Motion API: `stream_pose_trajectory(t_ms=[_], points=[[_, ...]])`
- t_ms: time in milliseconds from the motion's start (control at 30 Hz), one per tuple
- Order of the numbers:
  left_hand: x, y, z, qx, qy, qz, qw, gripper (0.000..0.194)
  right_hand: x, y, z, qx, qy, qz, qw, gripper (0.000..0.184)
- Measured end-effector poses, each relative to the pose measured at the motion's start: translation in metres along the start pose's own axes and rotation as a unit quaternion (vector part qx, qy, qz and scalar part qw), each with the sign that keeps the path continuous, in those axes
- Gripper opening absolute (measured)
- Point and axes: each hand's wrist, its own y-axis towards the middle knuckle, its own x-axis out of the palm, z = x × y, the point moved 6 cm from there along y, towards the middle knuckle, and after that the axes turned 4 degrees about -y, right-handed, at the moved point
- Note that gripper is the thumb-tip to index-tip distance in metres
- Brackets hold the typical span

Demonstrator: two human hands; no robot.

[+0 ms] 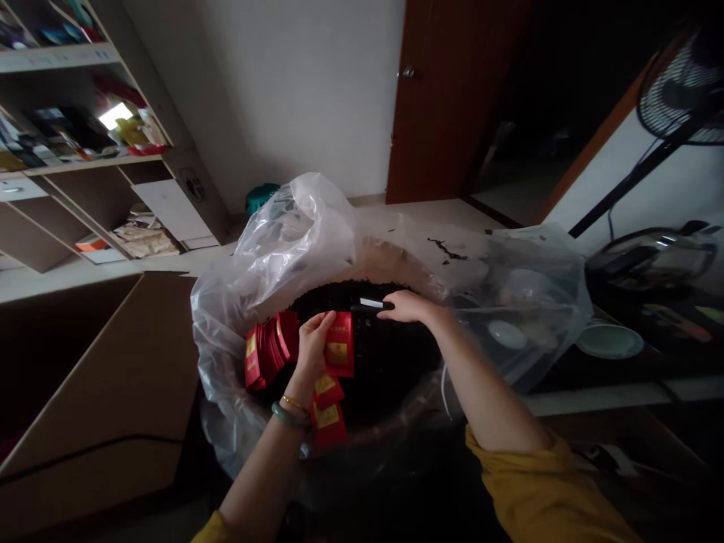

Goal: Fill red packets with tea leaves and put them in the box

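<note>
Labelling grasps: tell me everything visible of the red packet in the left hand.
The red packet is a flat rectangle, seemingly paper or foil, with a gold panel low on its face and faint lettering above. The left hand pinches its upper left side, printed face toward the camera, over dark loose material. Another packet shows just below; contact between them is unclear.

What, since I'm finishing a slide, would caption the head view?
Left hand holding a red, gold-marked rectangular packet, right hand gripping a black, white-striped implement, above loose dark material.
</note>
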Motion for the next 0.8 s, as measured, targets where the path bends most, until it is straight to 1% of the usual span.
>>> stream_pose_trajectory(t_ms=[67,100,167,200,233,300,367,433,500,567,600,633,667,700,733,767,800], points=[[0.001,-0.002,0.002,0.003,0.01,0.013,1.0,0.034,0.002,0.0,-0.006,0.002,0.004,0.012,1.0,0.032],[0.002,-0.003,0.003,0.004,0.017,0.018,1.0,0.034,0.002,-0.001,-0.014,-0.013,0.027,0.029,0.999,0.032],[0.003,-0.003,0.003,0.006,0.026,0.021,0.999,0.035,-0.002,-0.006,-0.037,-0.067,0.107,0.062,0.99,0.033],[0.003,-0.003,0.003,0.01,0.027,0.021,0.999,0.036,-0.003,-0.009,-0.05,-0.096,0.156,0.067,0.981,0.034],[0.003,-0.003,0.003,0.013,0.027,0.018,0.999,0.036,-0.003,-0.011,-0.062,-0.119,0.194,0.068,0.971,0.031],[0.003,-0.001,0.002,0.016,0.031,0.001,0.999,0.035,-0.003,-0.014,-0.078,-0.139,0.228,0.083,0.96,0.02],[0.003,0.002,0.0,0.01,0.043,-0.025,0.999,0.034,-0.001,-0.013,-0.085,-0.132,0.245,0.1,0.955,0.009],[0.002,0.005,-0.001,0.006,0.059,-0.043,0.997,0.035,0.003,-0.01,-0.083,-0.103,0.29,0.094,0.947,0.007],[-0.003,0.01,0.005,0.022,0.085,-0.032,0.996,0.036,0.012,-0.006,-0.078,-0.062,0.372,0.06,0.924,0.007],[-0.014,0.013,0.022,0.074,0.148,0.007,0.986,0.037,0.024,-0.004,-0.078,-0.028,0.457,0.01,0.889,0.005],[-0.02,0.014,0.034,0.113,0.206,0.032,0.972,0.037,0.03,-0.004,-0.081,-0.02,0.488,-0.02,0.872,0.004],[-0.026,0.014,0.047,0.156,0.285,0.055,0.944,0.035,0.038,-0.005,-0.087,-0.016,0.508,-0.053,0.859,0.009],[-0.03,0.013,0.06,0.197,0.383,0.072,0.899,0.033,0.046,-0.007,-0.094,-0.015,0.519,-0.088,0.85,0.015],[-0.035,0.012,0.071,0.219,0.479,0.085,0.846,0.033,0.053,-0.01,-0.102,-0.015,0.521,-0.119,0.845,0.022],[-0.042,0.013,0.079,0.221,0.559,0.1,0.793,0.034,0.06,-0.012,-0.109,-0.014,0.517,-0.144,0.844,0.028],[-0.051,0.013,0.085,0.202,0.616,0.12,0.752,0.036,0.066,-0.014,-0.115,-0.014,0.503,-0.163,0.849,0.034],[-0.062,0.015,0.089,0.175,0.654,0.137,0.723,0.039,0.07,-0.016,-0.119,-0.018,0.478,-0.174,0.861,0.037]])
